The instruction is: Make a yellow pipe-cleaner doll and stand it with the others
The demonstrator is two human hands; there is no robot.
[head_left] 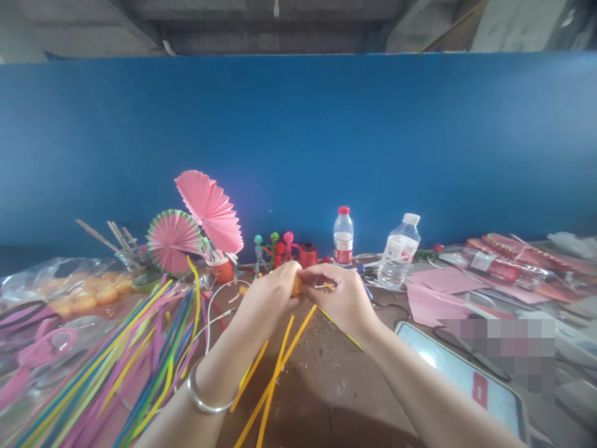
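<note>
The forearms reach in from the bottom edge, which cuts them off; a smooth metal bangle [212,409] circles the left wrist. The left hand [276,286] is curled closed about a small orange-yellow piece [296,286], its fingertips hidden; the right hand [339,291] pinches that piece between thumb and forefinger. Fingers cover most of it, so its shape is unclear. Beneath, flat orange-yellow strips [278,372] cross on the speckled brown counter [336,386], running out of frame. Rightward, glare whitens a glossy screen [461,379], and pixelation masks a patch beside it.
</note>
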